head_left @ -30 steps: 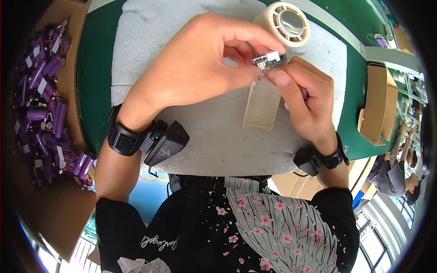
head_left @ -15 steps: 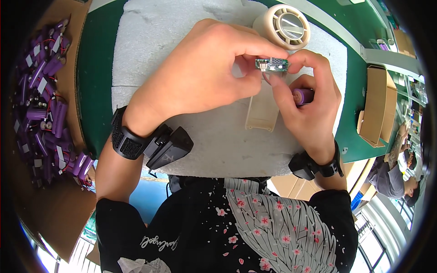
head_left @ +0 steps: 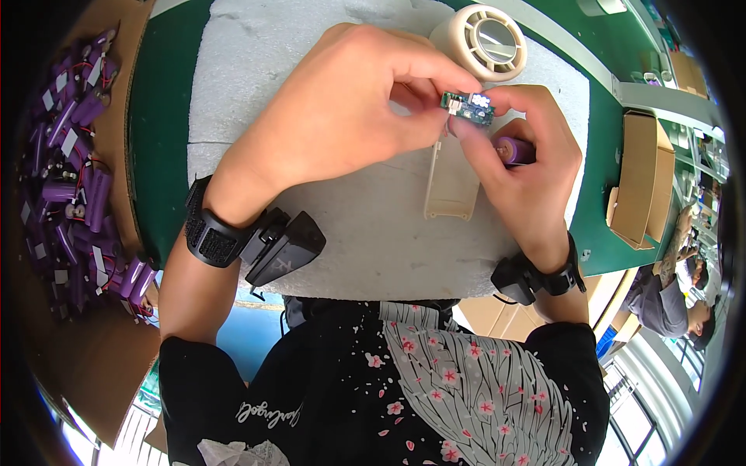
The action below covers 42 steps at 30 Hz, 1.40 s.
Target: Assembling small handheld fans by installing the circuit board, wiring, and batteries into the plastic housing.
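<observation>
Board (head_left: 467, 108), small, stiff, light and likely fragile, sits at one o'clock pinched by its edges between left hand (head_left: 350, 116) and right hand (head_left: 521, 171), which also palms a purple cell (head_left: 514, 150).

My left hand (head_left: 342, 116) covers most of the foam pad's (head_left: 365, 233) upper middle; what lies beneath it can't be told. Small green circuit board (head_left: 467, 108): only its top face shows, both ends hidden under my fingertips, parts on it too small to make out. Purple cell (head_left: 514, 149): just 1 end peeks from my right hand (head_left: 524, 171), the rest buried in the palm. Beige casing (head_left: 452, 177): upper end hidden behind my fingers. Box of purple cells (head_left: 70, 186) runs off the left rim, blurred. Co-worker (head_left: 676, 287) at right edge, cut off and warped.
</observation>
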Available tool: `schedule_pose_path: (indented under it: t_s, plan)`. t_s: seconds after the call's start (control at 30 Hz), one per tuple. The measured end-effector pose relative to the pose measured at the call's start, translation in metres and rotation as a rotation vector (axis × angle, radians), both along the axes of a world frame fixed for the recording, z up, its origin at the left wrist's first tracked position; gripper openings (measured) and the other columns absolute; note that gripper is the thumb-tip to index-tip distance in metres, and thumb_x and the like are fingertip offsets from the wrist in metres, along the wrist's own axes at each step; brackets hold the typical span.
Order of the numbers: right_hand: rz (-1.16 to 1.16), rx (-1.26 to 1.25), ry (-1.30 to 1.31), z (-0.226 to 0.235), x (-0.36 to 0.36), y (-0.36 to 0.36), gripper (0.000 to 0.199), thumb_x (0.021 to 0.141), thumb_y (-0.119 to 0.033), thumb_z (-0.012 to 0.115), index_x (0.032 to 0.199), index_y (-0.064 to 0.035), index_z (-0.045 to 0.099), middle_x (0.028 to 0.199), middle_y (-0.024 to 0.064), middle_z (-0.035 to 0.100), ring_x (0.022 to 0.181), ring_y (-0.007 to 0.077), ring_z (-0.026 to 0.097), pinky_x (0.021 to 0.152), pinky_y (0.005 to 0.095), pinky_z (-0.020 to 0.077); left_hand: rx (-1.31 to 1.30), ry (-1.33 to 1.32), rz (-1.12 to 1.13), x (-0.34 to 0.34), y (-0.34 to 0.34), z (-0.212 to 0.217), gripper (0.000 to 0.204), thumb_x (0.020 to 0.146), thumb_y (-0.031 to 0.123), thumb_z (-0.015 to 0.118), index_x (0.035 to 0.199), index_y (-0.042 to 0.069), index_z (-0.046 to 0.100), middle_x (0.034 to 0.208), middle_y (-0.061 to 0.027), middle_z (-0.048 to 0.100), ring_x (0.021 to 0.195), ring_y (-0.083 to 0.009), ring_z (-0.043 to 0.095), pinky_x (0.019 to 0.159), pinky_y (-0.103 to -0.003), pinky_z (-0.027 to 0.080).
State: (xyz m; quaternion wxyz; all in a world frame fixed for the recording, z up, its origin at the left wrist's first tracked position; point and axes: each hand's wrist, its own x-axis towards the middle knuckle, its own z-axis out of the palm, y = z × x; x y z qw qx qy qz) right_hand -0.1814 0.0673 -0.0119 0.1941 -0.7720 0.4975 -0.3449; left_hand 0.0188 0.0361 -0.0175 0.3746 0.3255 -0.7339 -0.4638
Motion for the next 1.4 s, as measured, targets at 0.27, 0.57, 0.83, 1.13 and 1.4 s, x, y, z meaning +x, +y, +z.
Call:
schedule_pose_path:
  t_s: [0.27,0.57,0.83,1.13,1.4]
  plan:
    - [-0.048,0.002,-0.023,-0.001,0.0,-0.001,0.034,0.075,-0.003,0.078,0.104,-0.0058,0.062,0.08,-0.004,0.055,0.052,-0.0015,0.041,0.046,0.015,0.028,0.288,0.051,0.02,0.001,-0.001,-0.003,0.029,0.081,-0.009,0.065,0.109,0.0,0.069,0.094,-0.0086,0.07,0.084,-0.0123,0.067,0.076,-0.025,0.054]
    - [-0.033,-0.026,-0.014,-0.001,0.0,-0.002,0.03,0.073,-0.004,0.08,0.099,-0.0057,0.066,0.079,-0.0044,0.056,0.053,-0.0017,0.04,0.046,0.0144,0.0283,0.307,0.036,0.006,0.002,0.0,-0.002,0.025,0.08,-0.008,0.066,0.104,-0.003,0.07,0.094,-0.0098,0.069,0.083,-0.0132,0.067,0.073,-0.024,0.054]
    - [-0.026,-0.09,0.021,0.001,0.001,-0.003,0.026,0.072,-0.006,0.081,0.095,-0.0048,0.068,0.074,-0.0047,0.058,0.054,-0.0014,0.04,0.047,0.0144,0.0301,0.21,0.066,0.043,-0.001,0.002,-0.006,0.023,0.078,-0.009,0.067,0.101,-0.004,0.071,0.093,-0.0101,0.068,0.081,-0.013,0.066,0.071,-0.023,0.054]
    - [-0.088,0.046,-0.03,0.003,0.002,-0.004,0.024,0.071,-0.009,0.081,0.09,-0.0057,0.067,0.069,-0.0006,0.058,0.051,0.0052,0.047,0.045,0.0205,0.0377,0.207,0.018,0.031,-0.003,0.002,-0.006,0.026,0.077,-0.007,0.068,0.103,-0.003,0.067,0.092,-0.0071,0.066,0.079,-0.0105,0.064,0.071,-0.023,0.052]
    - [-0.045,0.064,-0.05,0.003,-0.002,-0.003,0.019,0.084,-0.006,0.072,0.1,-0.002,0.062,0.078,-0.0033,0.059,0.055,-0.001,0.036,0.047,0.0155,0.0249,0.069,0.017,0.109,-0.019,0.009,-0.012,0.029,0.073,-0.001,0.067,0.1,0.003,0.056,0.086,-0.0085,0.06,0.073,-0.0178,0.06,0.065,-0.031,0.049]
